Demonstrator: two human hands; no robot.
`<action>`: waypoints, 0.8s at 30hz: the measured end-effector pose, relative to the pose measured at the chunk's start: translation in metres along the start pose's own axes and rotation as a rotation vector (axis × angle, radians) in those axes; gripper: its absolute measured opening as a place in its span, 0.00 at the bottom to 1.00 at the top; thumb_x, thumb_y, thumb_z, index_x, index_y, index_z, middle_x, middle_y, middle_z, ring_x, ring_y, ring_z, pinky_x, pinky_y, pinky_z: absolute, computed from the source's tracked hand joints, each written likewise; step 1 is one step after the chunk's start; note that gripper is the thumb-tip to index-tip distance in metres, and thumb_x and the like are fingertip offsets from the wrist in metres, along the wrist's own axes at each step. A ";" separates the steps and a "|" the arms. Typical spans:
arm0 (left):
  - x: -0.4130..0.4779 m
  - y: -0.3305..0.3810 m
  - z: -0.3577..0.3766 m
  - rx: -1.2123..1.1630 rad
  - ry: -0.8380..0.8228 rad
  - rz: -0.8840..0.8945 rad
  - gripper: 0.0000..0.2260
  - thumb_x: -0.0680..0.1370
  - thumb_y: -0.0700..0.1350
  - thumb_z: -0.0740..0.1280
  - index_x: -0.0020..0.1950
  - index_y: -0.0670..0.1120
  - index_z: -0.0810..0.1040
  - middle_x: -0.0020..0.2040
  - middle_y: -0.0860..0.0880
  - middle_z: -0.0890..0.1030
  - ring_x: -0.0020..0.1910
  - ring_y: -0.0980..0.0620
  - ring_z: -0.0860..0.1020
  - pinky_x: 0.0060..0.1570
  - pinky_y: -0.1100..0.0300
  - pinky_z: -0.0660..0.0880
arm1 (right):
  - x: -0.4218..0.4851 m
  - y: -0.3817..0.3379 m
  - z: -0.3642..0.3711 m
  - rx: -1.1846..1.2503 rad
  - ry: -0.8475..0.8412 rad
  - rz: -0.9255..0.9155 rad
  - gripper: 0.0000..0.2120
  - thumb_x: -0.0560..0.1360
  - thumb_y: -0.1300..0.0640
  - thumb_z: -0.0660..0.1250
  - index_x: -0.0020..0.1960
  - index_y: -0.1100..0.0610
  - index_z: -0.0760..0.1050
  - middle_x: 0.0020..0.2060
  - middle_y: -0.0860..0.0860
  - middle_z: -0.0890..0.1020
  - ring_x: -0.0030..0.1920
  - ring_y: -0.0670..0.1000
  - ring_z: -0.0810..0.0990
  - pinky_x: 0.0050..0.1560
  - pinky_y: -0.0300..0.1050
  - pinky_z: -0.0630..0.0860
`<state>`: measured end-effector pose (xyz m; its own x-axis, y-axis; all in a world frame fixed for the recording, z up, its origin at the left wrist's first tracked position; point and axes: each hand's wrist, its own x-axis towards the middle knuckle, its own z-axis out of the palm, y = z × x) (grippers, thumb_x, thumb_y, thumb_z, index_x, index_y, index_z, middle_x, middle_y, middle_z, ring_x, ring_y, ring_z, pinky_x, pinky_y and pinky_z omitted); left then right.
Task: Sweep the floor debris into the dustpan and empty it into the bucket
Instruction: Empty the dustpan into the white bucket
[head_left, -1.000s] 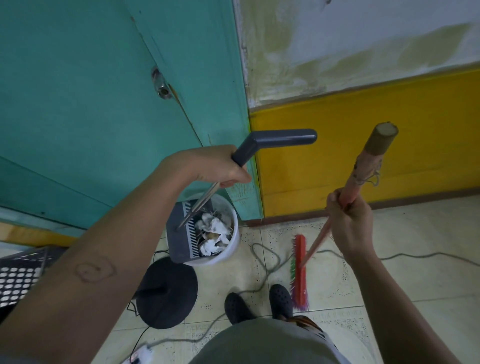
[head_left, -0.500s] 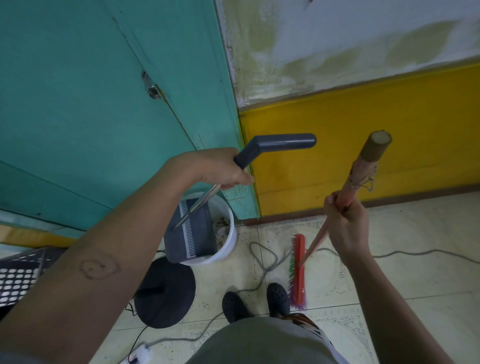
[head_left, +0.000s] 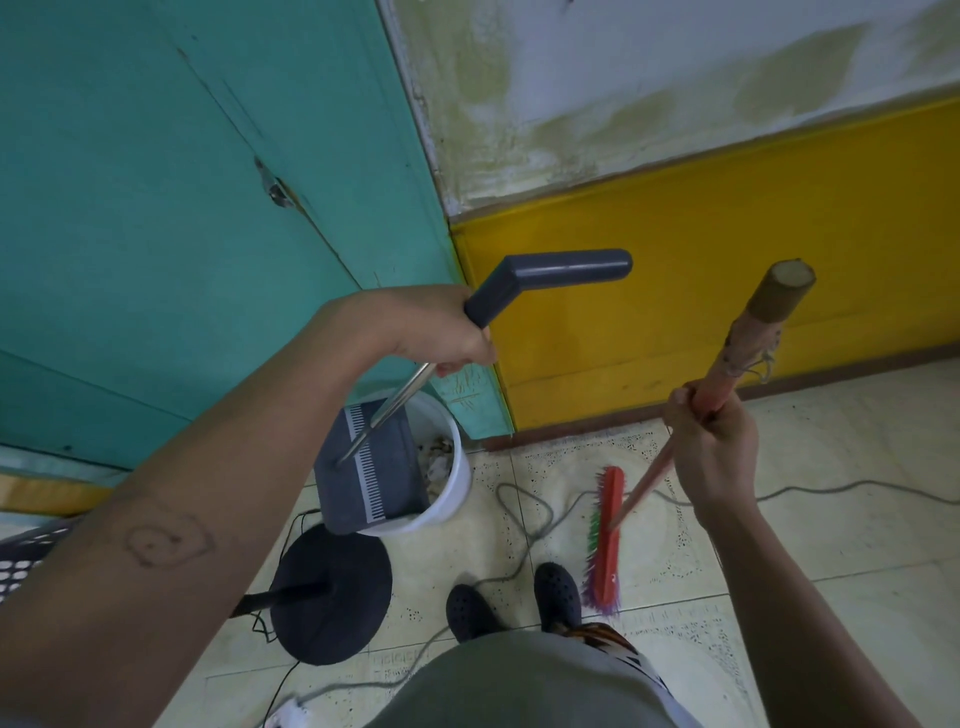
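Note:
My left hand (head_left: 436, 332) grips the dark grey handle of a long-handled dustpan. The grey dustpan (head_left: 371, 467) hangs tipped over the white bucket (head_left: 454, 493), covering most of its mouth. Crumpled paper debris (head_left: 436, 460) shows inside the bucket beside the pan. My right hand (head_left: 711, 441) holds the wooden shaft of the broom upright. Its red broom head (head_left: 608, 535) with green and purple bristles rests on the tiled floor to the right of the bucket, near my feet.
A teal door (head_left: 208, 208) and a yellow-and-white wall (head_left: 727, 234) stand right behind the bucket. A black round stand base (head_left: 332, 597) sits left of my black shoes (head_left: 514, 597). Grey cables (head_left: 524, 519) loop over the tiles, and a black perforated crate (head_left: 21, 556) is at the far left.
The dustpan has tipped further over the bucket and now hides most of the paper debris that showed in its mouth before. The broom has stayed put.

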<state>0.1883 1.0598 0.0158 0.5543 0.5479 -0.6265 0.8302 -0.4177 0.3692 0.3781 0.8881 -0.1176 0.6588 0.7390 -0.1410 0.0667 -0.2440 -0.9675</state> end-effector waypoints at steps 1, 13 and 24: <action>-0.001 0.002 0.000 0.011 -0.003 -0.005 0.20 0.78 0.43 0.66 0.26 0.45 0.68 0.23 0.50 0.69 0.25 0.51 0.67 0.40 0.57 0.69 | 0.000 0.000 -0.001 0.001 0.001 0.002 0.10 0.78 0.64 0.63 0.41 0.69 0.68 0.32 0.55 0.67 0.31 0.45 0.64 0.33 0.43 0.63; -0.017 0.018 -0.010 0.063 0.023 -0.012 0.18 0.76 0.43 0.66 0.26 0.45 0.69 0.21 0.54 0.67 0.21 0.55 0.63 0.32 0.61 0.64 | 0.002 0.009 -0.006 0.017 -0.002 -0.002 0.11 0.79 0.65 0.62 0.42 0.72 0.68 0.33 0.57 0.70 0.34 0.50 0.66 0.34 0.45 0.63; -0.001 0.017 0.008 0.034 -0.076 -0.002 0.18 0.75 0.43 0.67 0.27 0.48 0.66 0.23 0.53 0.65 0.25 0.52 0.63 0.32 0.57 0.64 | -0.001 0.011 -0.008 0.027 0.029 0.020 0.10 0.78 0.67 0.62 0.42 0.73 0.68 0.33 0.56 0.70 0.34 0.50 0.67 0.34 0.44 0.64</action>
<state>0.2009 1.0462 0.0170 0.5453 0.4931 -0.6779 0.8282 -0.4415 0.3451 0.3840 0.8798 -0.1269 0.6816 0.7153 -0.1542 0.0335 -0.2410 -0.9699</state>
